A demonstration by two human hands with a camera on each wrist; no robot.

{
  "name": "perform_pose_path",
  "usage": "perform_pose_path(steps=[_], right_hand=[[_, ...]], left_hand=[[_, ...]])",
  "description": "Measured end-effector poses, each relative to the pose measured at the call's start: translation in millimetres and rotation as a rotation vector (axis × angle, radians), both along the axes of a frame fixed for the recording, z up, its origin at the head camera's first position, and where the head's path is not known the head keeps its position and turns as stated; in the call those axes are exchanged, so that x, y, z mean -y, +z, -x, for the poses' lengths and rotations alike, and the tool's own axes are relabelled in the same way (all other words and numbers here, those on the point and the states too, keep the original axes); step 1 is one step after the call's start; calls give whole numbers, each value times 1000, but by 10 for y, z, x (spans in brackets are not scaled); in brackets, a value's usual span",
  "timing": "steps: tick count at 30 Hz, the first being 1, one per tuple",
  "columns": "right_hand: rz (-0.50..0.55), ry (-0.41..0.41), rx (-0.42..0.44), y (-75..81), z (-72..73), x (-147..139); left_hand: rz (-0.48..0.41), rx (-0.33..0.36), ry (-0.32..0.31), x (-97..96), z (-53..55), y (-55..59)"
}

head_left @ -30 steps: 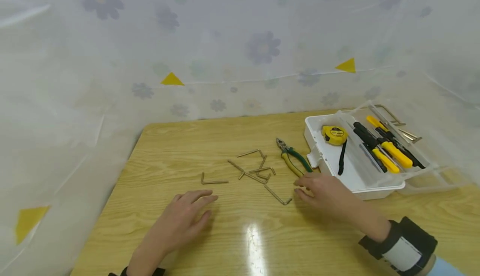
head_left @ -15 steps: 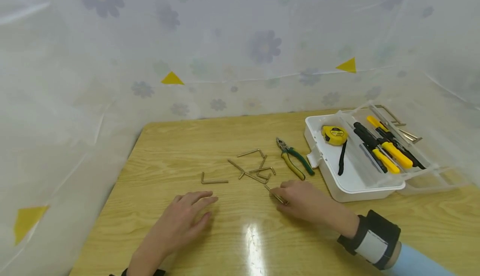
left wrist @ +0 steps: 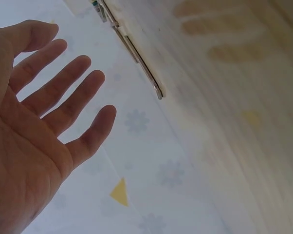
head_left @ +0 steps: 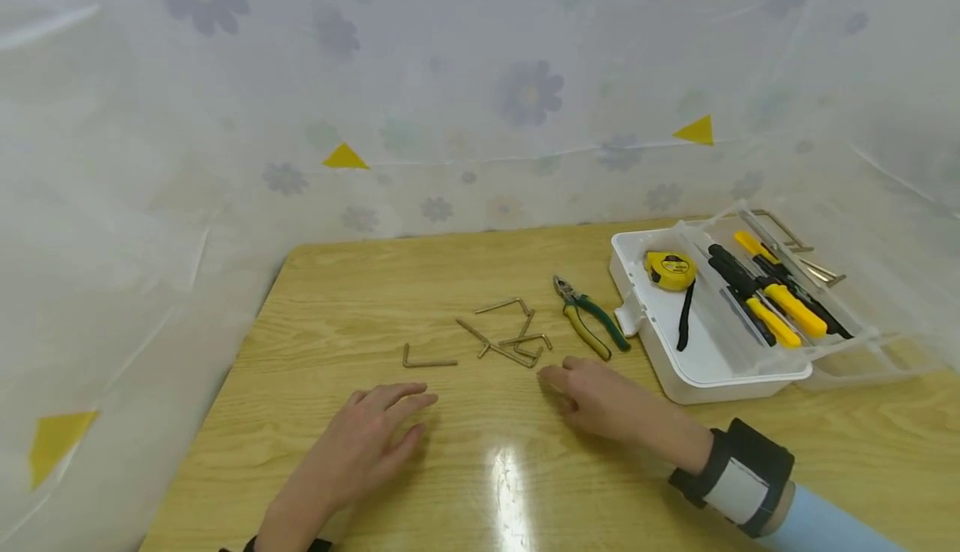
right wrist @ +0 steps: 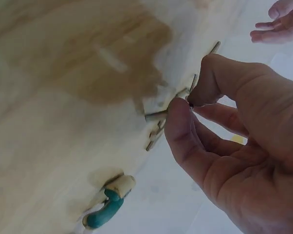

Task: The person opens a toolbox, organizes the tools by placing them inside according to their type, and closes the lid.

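While the right hand (head_left: 603, 402) holds a metal rod (right wrist: 156, 116) in a narrow grip of thumb and forefinger, near the middle of the bench (head_left: 337, 302), the left hand (head_left: 360, 444) hangs empty at near left, fingers loosely spread. Bent rods (head_left: 495, 344) lie just beyond, pliers (head_left: 587, 334) right of them, then a white toolbox (head_left: 660, 348) at far right.

A honey-yellow, wood-grained table (head_left: 337, 310). Near its centre, brassy hex keys (head_left: 474, 331); toward the right edge, yellow-and-green-handled pliers (head_left: 573, 300). By the far right corner, a white box (head_left: 738, 392) with a black-and-yellow tape measure (head_left: 670, 270). Past the far edge, whitish lilac-flowered sheeting (head_left: 450, 102) with yellow triangles (head_left: 346, 158).
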State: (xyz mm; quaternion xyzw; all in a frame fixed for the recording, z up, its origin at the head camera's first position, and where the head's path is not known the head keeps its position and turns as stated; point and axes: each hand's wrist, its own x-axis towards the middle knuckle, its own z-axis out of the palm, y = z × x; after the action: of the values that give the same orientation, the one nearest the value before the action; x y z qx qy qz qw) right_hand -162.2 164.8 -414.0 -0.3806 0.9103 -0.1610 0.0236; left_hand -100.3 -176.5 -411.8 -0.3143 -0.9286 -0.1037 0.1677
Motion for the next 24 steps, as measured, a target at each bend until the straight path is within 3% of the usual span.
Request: perform_pose_path(steps=[2, 7, 10, 15, 18, 24], right_hand=[[25, -37, 47, 21, -1, -28], [92, -63, 69, 62, 40, -115], [116, -60, 48, 70, 59, -174], [140, -128, -3, 126, 31, -318], [179, -154, -94, 197, 3, -438], [314, -128, -428, 331, -29, -751]], left_hand=[[4, -5, 5, 0, -5, -6], [4, -7, 10, 3, -6, -13], [6, 0, 13, 0, -6, -7], [11, -4, 10, -6, -3, 7], [9, -13, 8, 3, 1, 5], [8, -11, 4, 11, 4, -1]])
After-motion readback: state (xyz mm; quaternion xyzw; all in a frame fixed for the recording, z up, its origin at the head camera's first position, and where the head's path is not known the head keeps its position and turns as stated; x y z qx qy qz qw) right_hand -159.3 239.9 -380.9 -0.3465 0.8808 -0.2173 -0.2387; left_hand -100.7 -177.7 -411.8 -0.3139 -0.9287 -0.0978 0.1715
